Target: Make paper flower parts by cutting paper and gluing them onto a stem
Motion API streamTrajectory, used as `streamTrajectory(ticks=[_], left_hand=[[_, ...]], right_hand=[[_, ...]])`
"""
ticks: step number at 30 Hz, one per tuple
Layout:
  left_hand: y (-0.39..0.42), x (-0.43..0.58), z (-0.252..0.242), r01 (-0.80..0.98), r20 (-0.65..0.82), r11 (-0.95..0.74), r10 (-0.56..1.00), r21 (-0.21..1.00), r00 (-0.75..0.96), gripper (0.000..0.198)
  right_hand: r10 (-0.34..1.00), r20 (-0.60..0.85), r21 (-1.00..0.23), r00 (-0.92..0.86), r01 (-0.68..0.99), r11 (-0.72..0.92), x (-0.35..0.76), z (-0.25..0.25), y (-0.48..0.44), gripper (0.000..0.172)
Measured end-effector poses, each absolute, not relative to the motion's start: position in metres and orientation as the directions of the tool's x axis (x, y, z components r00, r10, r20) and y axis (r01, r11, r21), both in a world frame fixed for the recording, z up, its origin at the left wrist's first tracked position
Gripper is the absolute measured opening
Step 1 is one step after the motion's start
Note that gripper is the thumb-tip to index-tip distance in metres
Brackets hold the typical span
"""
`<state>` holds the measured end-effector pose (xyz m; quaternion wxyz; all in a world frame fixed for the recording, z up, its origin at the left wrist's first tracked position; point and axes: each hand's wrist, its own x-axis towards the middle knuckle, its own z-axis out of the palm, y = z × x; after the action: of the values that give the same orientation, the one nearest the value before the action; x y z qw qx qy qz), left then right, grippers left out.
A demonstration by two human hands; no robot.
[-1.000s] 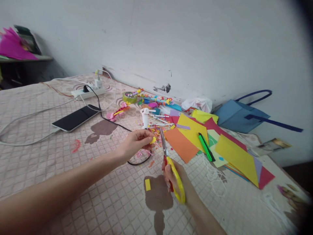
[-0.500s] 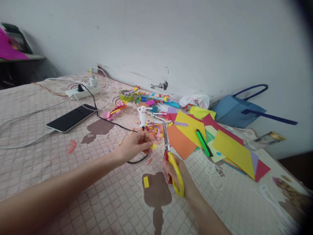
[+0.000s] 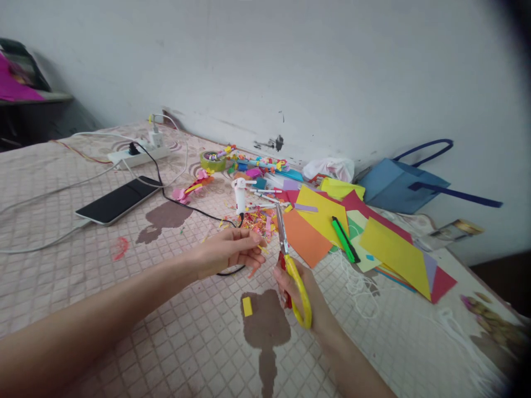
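Observation:
Between the thumb and fingertips of my left hand (image 3: 236, 250) shows the edge of a small yellow paper piece (image 3: 262, 249); the fingers cover most of it. My right hand (image 3: 305, 287) is wrapped round the scissors (image 3: 299, 293), which have one yellow and one red handle. Their blades point away from me and look closed, a little right of the left fingertips. Below the hands a small yellow paper rectangle (image 3: 247, 306) lies on a brown patch of the tablecloth. Just beyond my left hand stands a white glue gun (image 3: 239, 196), with paper scraps (image 3: 259, 221) beside it.
Coloured paper sheets (image 3: 394, 257), a green cutter (image 3: 345, 240) and white string (image 3: 359, 284) lie to the right. A blue bag (image 3: 402, 185) leans by the wall. On the left are a phone (image 3: 118, 202), a power strip (image 3: 139, 156) and cables; green tape (image 3: 213, 161) sits further back.
My left hand has turned slightly and its fingers have spread, leaving less of the yellow piece showing. The scissors stay in nearly the same place. The whole view has shifted a little.

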<state>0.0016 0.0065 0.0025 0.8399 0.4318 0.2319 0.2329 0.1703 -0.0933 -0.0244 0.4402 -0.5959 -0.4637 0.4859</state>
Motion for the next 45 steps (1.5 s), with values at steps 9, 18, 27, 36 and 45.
streamTrajectory(ticks=[9,18,27,36,45], left_hand=[[0.013,-0.001,0.000,-0.224,-0.096,0.335,0.722,0.915,0.685,0.016],[0.017,-0.001,0.000,-0.236,-0.026,0.182,0.838,0.955,0.545,0.015],[0.017,-0.002,0.006,-0.203,-0.004,0.120,0.868,0.972,0.497,0.021],[0.018,-0.004,0.005,-0.208,-0.016,0.138,0.865,0.968,0.502,0.013],[0.016,-0.005,0.008,-0.260,-0.025,0.181,0.859,0.948,0.511,0.016]], right_hand=[[0.980,-0.183,-0.968,0.085,0.161,-0.194,0.169,-0.025,-0.093,0.039],[0.974,-0.225,-0.941,0.008,0.259,-0.219,0.169,-0.025,-0.095,0.041],[0.991,-0.130,-0.962,-0.036,0.245,-0.117,0.168,-0.021,-0.099,0.034],[0.992,-0.125,-0.922,0.007,0.368,-0.119,0.167,-0.021,-0.099,0.036],[0.993,-0.117,-0.920,0.008,0.376,-0.111,0.167,-0.022,-0.099,0.028]])
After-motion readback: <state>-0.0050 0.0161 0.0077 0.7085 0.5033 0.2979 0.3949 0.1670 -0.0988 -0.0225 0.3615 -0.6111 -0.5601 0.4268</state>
